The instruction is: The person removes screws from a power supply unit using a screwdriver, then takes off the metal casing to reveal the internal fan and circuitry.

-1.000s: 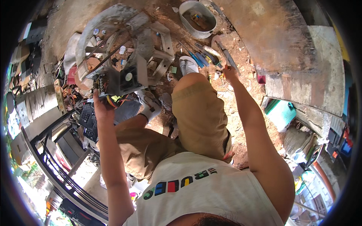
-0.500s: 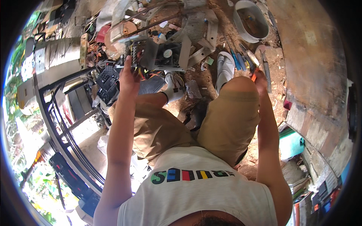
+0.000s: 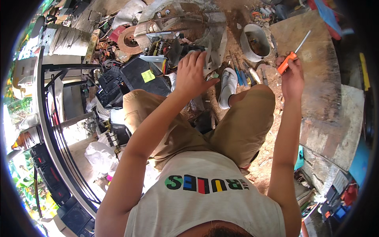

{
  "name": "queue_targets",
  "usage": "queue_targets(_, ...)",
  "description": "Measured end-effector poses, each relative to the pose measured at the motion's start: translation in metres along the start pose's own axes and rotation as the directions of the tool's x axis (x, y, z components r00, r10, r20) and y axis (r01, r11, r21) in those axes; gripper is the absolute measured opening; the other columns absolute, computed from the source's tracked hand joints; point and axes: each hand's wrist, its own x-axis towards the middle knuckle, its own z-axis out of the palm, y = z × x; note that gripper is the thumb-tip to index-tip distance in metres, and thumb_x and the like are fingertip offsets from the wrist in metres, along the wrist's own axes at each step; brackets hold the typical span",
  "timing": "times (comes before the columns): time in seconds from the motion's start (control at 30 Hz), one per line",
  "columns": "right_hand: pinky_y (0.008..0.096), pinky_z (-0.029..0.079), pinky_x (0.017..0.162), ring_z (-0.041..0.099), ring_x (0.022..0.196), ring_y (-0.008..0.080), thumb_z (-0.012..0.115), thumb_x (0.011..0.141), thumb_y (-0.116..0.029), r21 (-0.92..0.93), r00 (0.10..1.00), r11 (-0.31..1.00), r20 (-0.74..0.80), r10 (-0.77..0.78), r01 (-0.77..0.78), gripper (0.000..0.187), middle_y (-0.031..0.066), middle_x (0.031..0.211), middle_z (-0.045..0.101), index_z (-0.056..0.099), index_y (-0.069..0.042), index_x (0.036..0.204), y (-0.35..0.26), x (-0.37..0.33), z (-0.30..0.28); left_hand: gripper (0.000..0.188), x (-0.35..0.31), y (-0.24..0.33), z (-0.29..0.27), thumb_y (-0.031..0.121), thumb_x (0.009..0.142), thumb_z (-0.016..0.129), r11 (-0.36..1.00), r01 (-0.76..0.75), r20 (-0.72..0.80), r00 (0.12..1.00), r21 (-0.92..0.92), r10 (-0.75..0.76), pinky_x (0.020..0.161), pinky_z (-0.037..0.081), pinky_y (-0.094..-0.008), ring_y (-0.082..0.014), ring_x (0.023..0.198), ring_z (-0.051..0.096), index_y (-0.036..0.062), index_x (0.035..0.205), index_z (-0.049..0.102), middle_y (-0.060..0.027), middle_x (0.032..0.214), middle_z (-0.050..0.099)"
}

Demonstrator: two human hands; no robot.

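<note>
Orange-handled screwdriver sits in the right hand, fingers closed round its handle, leaving the shaft free over the board, while the left hand, apparently empty, spreads its fingers near the opened metal unit.

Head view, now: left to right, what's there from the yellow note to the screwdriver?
Yellow note → left hand → white sandal → oval tub → orange-handled screwdriver, held in the right hand.
</note>
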Motion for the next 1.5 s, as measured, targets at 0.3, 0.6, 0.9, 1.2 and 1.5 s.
queue_targets(0.3, 0.0291, 0.05, 0.08, 0.062, 0.088, 0.0131, 0.056, 0.098, -0.016, -0.24, 0.977, 0.967, 0.165, 0.132, -0.09, 0.029, 0.006, 0.096, 0.065, 0.058, -0.002, 0.124, -0.001, -0.057, 0.078, 0.04, 0.062, -0.064, -0.011, 0.035, 0.081, 0.072, 0.845, 0.306, 0.06, 0.948, -0.44, -0.312, 0.081, 0.056, -0.0365, -0.028, 0.085, 0.07, -0.0022, 0.097, 0.072, -0.015, 0.096, 0.071)
queue_targets(0.6, 0.0239, 0.043, 0.067, 0.052, 0.076, 0.0065, 0.061, 0.099, -0.025, -0.619, 0.886, 0.775, 0.422, 0.194, 0.125, 0.038, -0.0004, 0.086, 0.06, 0.061, 0.001, 0.126, 0.028, -0.031, 0.145, 0.019, 0.036, -0.183, -0.068, 0.015, 0.089, 0.058, -0.205, 0.516, 0.547, 0.698, -0.831, -0.461, 0.075, 0.047, -0.0321, -0.0153, 0.089, 0.059, 0.0089, 0.106, 0.062, -0.0019, 0.102, 0.065)
queue_targets(0.9, 0.0289, 0.049, 0.069, 0.061, 0.076, 0.0145, 0.06, 0.098, -0.023, -0.753, 0.842, 0.575, 0.504, 0.19, 0.321, 0.034, 0.0082, 0.089, 0.07, 0.066, 0.0, 0.122, 0.045, -0.013, 0.198, 0.033, 0.039, -0.187, -0.03, 0.029, 0.093, 0.049, 0.146, 0.637, 0.418, 0.644, -0.757, -0.641, 0.069, 0.046, -0.0339, -0.0185, 0.079, 0.057, 0.0016, 0.104, 0.062, -0.0079, 0.088, 0.062)
queue_targets(1.2, 0.0226, 0.044, 0.063, 0.052, 0.069, 0.0043, 0.062, 0.099, -0.026, -0.712, 0.861, 0.636, 0.487, 0.143, 0.297, 0.032, 0.0019, 0.084, 0.071, 0.07, -0.001, 0.117, 0.043, -0.002, 0.193, 0.022, 0.051, -0.188, -0.023, 0.014, 0.091, 0.045, 0.951, 0.254, 0.083, 0.967, -0.175, -0.242, 0.091, 0.049, -0.0492, -0.0459, 0.104, 0.058, 0.0012, 0.101, 0.059, -0.0255, 0.114, 0.06)
queue_targets(1.5, 0.0221, 0.042, 0.062, 0.051, 0.069, 0.004, 0.063, 0.098, -0.022, -0.716, 0.846, 0.647, 0.494, 0.203, 0.263, 0.03, 0.0002, 0.081, 0.067, 0.069, -0.001, 0.119, 0.055, 0.004, 0.192, 0.106, 0.057, -0.179, -0.031, 0.079, 0.074, 0.064, 0.656, 0.577, 0.315, 0.816, -0.487, -0.484, 0.095, 0.049, -0.0376, -0.0332, 0.108, 0.067, -0.0138, 0.124, 0.057, -0.0293, 0.112, 0.067)
